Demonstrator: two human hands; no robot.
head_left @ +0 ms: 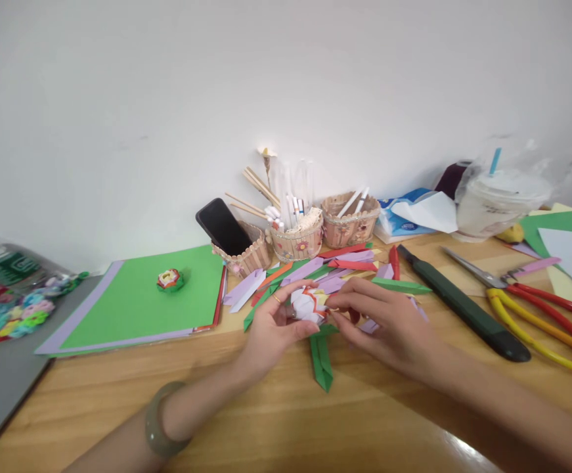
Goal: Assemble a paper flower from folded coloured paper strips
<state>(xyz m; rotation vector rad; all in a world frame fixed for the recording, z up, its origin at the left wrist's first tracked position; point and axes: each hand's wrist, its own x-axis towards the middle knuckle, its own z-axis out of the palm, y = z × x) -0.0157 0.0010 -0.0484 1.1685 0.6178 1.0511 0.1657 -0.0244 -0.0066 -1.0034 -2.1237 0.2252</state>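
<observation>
My left hand [272,328] is closed around the left side of a small folded-paper flower [308,306], white and lilac with red-orange and yellow edges. From the right, my right hand [384,322] pinches at the flower's edge; its fingertips partly hide what they grip. Just below the flower, a folded green paper strip [322,364] points toward me; whether it joins the flower I cannot tell. Behind both hands lies a loose pile of folded paper strips [310,268] in lilac, green, red and orange.
A finished-looking small paper flower [170,280] sits on green paper sheets [132,309] at left. Behind stand decorated baskets [298,243], one holding a phone [222,226]. To the right lie a dark-green cutter [463,305], scissors [522,302] and a lidded plastic cup [497,197].
</observation>
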